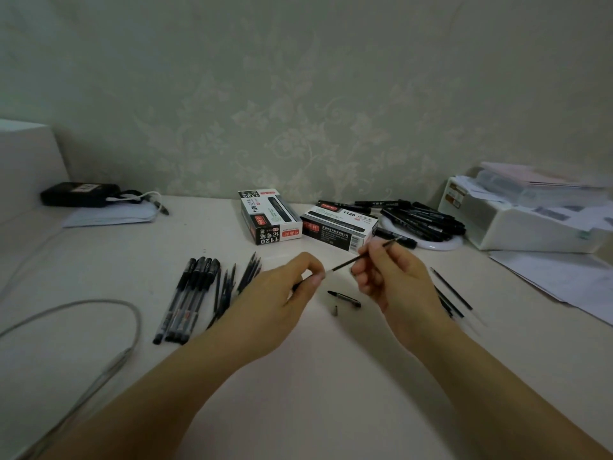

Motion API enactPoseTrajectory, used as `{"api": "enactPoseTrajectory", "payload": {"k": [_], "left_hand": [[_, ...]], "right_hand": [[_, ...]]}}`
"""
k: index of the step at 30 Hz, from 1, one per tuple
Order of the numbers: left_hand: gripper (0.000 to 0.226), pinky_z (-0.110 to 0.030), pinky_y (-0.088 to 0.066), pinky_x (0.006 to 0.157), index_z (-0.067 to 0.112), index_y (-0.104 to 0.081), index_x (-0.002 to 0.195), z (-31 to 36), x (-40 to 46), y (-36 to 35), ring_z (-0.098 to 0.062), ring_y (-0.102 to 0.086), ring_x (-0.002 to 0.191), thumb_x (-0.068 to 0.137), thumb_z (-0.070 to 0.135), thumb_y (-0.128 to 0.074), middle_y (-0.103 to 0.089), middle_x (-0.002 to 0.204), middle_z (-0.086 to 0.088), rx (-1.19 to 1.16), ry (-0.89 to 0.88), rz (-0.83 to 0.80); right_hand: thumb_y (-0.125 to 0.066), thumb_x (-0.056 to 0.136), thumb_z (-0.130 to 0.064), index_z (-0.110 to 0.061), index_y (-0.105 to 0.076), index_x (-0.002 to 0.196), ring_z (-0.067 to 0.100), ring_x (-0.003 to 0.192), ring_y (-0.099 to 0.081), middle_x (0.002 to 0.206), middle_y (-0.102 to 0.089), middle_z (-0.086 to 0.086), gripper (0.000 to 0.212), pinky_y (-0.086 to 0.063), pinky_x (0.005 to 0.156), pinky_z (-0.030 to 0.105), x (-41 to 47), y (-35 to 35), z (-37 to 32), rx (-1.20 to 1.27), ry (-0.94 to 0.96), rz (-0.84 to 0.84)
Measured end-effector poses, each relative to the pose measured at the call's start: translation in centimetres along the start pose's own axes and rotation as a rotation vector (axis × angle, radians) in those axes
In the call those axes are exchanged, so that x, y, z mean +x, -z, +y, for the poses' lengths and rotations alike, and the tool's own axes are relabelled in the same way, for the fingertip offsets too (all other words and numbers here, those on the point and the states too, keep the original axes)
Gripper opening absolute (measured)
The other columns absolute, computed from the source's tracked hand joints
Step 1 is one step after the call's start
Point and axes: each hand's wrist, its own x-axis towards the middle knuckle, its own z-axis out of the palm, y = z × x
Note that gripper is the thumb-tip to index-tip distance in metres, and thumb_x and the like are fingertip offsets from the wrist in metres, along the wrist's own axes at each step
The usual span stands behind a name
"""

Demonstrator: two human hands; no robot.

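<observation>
The left hand (282, 293) and right hand (391, 277) are pinching a thin black plastic pen refill (341, 266) between them above the white counter (298, 376); uneven pulling could be bending it or spilling ink.

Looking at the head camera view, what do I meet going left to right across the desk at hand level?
Looped grey cable → row of capped black gel pens → fanned dark refills → left hand → thin dark refill pinched by both hands → right hand → loose thin black refills → white paper sheets.
</observation>
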Motion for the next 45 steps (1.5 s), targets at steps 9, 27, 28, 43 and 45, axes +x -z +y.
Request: {"api": "enactPoseTrajectory", "payload": {"k": [9, 27, 28, 43, 45], "left_hand": [[0.019, -0.026, -0.048, 0.066, 0.041, -0.055, 0.103, -0.3, 0.1, 0.3, -0.012, -0.054, 0.067, 0.098, 0.045, -0.036, -0.054, 0.069, 0.006, -0.035, 0.032, 0.028], [0.012, -0.013, -0.039, 0.055, 0.036, -0.044, 0.11, -0.6, 0.2, 0.4, 0.0, -0.049, 0.058, 0.099, 0.035, -0.045, -0.057, 0.079, 0.004, -0.077, 0.076, 0.051], [0.012, -0.012, -0.04, 0.054, 0.037, -0.043, 0.111, -0.6, 0.3, 0.5, 0.0, -0.049, 0.056, 0.099, 0.034, -0.045, -0.057, 0.078, 0.003, -0.079, 0.073, 0.059], [0.016, -0.014, -0.037, 0.054, 0.04, -0.05, 0.112, -0.6, -0.1, 0.1, -0.002, -0.045, 0.056, 0.101, 0.031, -0.042, -0.055, 0.073, 0.0, -0.004, 0.021, -0.055], [0.016, -0.013, -0.038, 0.054, 0.041, -0.05, 0.111, -0.5, -0.1, 0.1, -0.002, -0.046, 0.056, 0.101, 0.032, -0.042, -0.056, 0.073, 0.0, -0.009, 0.014, -0.071]], "right_hand": [[-0.047, 0.104, -0.022, -0.009, -0.064, 0.095, 0.009, 0.058, -0.057, 0.068, -0.066, 0.001, 0.024, -0.051, 0.056, 0.019, 0.1, 0.3, -0.3, 0.113, 0.024, 0.017], [-0.076, 0.081, -0.041, -0.034, -0.073, 0.099, -0.001, 0.061, -0.058, 0.08, -0.068, -0.011, 0.019, -0.045, 0.06, 0.012, -0.4, 0.5, 1.2, -0.792, 0.232, -0.201], [-0.076, 0.081, -0.042, -0.035, -0.07, 0.1, 0.0, 0.066, -0.058, 0.081, -0.066, -0.013, 0.021, -0.043, 0.061, 0.011, -0.3, 0.8, 1.3, -0.951, 0.304, -0.191], [-0.075, 0.085, -0.018, -0.021, -0.076, 0.084, 0.006, 0.063, -0.065, 0.075, -0.075, -0.002, 0.003, -0.055, 0.063, 0.016, -0.2, 1.0, 1.2, -0.448, 0.137, -0.084], [-0.074, 0.085, -0.018, -0.018, -0.076, 0.089, 0.008, 0.067, -0.066, 0.079, -0.076, 0.002, 0.004, -0.056, 0.066, 0.019, -0.2, 0.9, 1.1, -0.344, 0.103, -0.099]]}}
